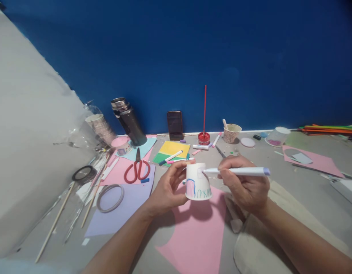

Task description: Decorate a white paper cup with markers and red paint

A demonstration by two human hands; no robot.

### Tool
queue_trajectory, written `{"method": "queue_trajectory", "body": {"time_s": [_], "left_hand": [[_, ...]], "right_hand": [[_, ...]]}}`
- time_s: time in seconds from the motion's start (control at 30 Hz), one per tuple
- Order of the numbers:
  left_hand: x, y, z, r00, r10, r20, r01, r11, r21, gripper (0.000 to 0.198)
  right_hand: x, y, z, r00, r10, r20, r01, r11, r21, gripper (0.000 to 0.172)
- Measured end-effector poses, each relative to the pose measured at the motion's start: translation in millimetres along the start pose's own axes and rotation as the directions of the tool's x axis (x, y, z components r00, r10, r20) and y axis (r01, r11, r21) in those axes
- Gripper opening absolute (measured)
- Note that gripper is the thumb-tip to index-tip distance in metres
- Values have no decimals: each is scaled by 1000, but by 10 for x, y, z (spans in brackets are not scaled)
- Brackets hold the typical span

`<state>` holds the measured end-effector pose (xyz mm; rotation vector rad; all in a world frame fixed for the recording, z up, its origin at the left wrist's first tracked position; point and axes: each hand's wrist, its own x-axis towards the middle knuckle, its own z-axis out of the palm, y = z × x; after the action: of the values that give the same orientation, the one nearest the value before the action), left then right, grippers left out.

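In the head view my left hand [172, 186] grips a white paper cup [198, 186] from its left side, the wide rim facing down. On the cup are a pink arch outlined in blue, green zigzag strokes and a faint pale purple mark. A white marker with a light purple end [244, 171] is pinched in my right hand [246, 186], its tip at the cup's upper right side by the purple mark. Below the cup lies a sheet of pink paper [201, 236] with a curved cut in its left edge.
Red-handled scissors [137, 171], a black tape roll [84, 174] and wooden sticks [54, 224] lie left. A flask [130, 121], a phone [175, 125] and a red stick in a round base [204, 139] stand along the blue wall. A patterned cup [232, 134] stands right.
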<state>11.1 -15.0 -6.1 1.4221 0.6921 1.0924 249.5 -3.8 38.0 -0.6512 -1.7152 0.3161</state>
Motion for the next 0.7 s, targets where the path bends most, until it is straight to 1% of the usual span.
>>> {"method": "queue_trajectory", "body": {"time_s": [0.1,0.33,0.57,0.7], "left_hand": [[-1,1,6,1000,10,7,-10,1000,3,76],[-1,-12,7,999,49,13,-49,998,39,76],[10,-16,3,998,55,4,-55,997,47,74],[16,-16,2,999,38,0,-38,999,37,72]], "right_hand": [[-10,16,-1,999,12,-30,-13,1000,-23,10],[-5,16,-5,1000,16,-14,-16,999,-33,11],[24,-28,-9,997,-5,74,4,1000,17,12],[33,-40,0,997,0,77,-1,1000,16,12]]}}
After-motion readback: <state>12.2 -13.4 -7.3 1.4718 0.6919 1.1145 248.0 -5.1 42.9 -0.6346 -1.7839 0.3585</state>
